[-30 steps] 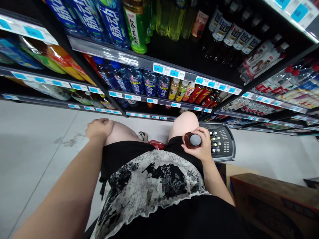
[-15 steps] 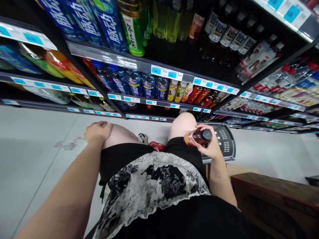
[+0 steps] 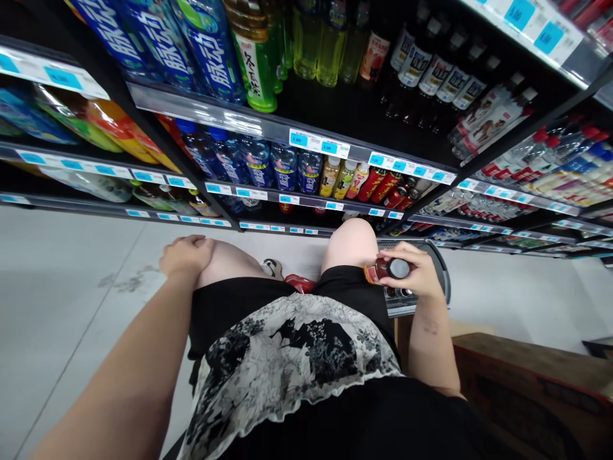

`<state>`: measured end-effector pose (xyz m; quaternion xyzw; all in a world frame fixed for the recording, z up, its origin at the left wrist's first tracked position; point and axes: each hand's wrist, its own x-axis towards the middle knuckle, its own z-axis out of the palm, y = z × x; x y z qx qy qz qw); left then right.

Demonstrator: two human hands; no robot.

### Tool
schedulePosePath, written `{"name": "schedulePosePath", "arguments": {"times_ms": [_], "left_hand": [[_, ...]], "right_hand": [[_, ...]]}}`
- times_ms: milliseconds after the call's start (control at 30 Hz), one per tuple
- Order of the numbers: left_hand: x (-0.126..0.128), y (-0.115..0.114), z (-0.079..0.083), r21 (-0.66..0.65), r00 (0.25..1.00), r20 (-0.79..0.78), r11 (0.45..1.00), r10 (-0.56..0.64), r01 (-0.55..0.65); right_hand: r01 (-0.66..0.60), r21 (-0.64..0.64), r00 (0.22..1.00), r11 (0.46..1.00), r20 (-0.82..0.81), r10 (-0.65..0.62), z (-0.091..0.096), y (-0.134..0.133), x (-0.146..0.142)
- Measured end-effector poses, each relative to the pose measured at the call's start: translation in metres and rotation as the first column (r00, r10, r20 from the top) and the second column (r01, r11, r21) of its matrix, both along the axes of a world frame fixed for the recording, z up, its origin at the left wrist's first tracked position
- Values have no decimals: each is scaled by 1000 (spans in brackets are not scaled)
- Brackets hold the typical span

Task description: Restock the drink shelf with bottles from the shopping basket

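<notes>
My right hand [image 3: 416,271] is wrapped round a bottle of dark reddish-brown drink [image 3: 393,268] with a black cap and an orange-red label. It is held beside my right knee [image 3: 352,244], its cap turned up toward me. Below that hand lies a dark grey platform [image 3: 440,271] with a rounded edge, partly hidden by my hand and the bottle. My left hand [image 3: 188,257] rests flat on my left knee, fingers together and stretched out, holding nothing.
In front stands a shelf unit with price tags along its edges [image 3: 316,142]. Blue-labelled bottles [image 3: 218,51], yellow-green bottles [image 3: 330,54] and dark bottles [image 3: 414,64] line the upper shelf. A large cardboard box [image 3: 522,396] stands on the floor at the right.
My right hand has shifted slightly to the right and turned, so the bottle's cap faces me more and its label shows less. My left hand stays on the knee.
</notes>
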<state>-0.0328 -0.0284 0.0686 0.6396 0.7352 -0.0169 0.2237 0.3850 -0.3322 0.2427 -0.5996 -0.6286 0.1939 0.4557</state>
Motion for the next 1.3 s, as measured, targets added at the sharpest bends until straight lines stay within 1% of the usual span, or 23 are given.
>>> {"name": "schedulePosePath", "arguments": {"times_ms": [67, 167, 267, 333, 433, 500, 567, 700, 800, 867, 1100, 1200, 1300], "left_hand": [[-1, 0, -1, 4, 1000, 3, 1000, 6, -6], [-2, -1, 0, -1, 1000, 11, 1000, 4, -4], [-1, -2, 2, -5, 1000, 11, 1000, 9, -9], [0, -3, 4, -3, 1000, 9, 1000, 15, -15], [2, -4, 6, -1, 1000, 13, 1000, 13, -13], [3, -4, 8, -6, 1000, 14, 1000, 15, -15], [3, -5, 9, -9, 1000, 15, 1000, 18, -17], [4, -5, 9, -1, 1000, 19, 1000, 20, -20], [3, -5, 9, 3, 1000, 18, 1000, 20, -20], [3, -5, 8, -3, 1000, 18, 1000, 20, -20], [1, -2, 3, 3, 999, 31, 1000, 30, -30], [0, -1, 1, 11, 999, 31, 1000, 29, -29], [-1, -1, 0, 9, 999, 22, 999, 30, -30]], "right_hand": [[-39, -18, 998, 999, -45, 38, 0, -1, 3], [-72, -26, 985, 997, -158, 67, -8, -5, -1], [-83, -50, 981, 995, -182, 73, -17, -10, -12], [-65, -1, 987, 998, -150, 64, -21, -9, -20], [-35, 92, 993, 995, -106, 45, -27, -1, -29], [-13, 112, 993, 994, -114, 26, -29, 6, -32], [-8, 124, 991, 992, -129, 24, -29, 12, -32], [-62, 155, 988, 986, -130, 82, -25, 18, -30], [-81, 133, 988, 988, -119, 98, -23, 19, -28], [-89, 127, 988, 988, -111, 103, -23, 20, -28], [-114, 166, 984, 979, -118, 135, -23, 28, -25], [-104, 156, 987, 982, -106, 121, -23, 32, -27], [-127, 164, 986, 978, -91, 143, -22, 35, -32]]}}
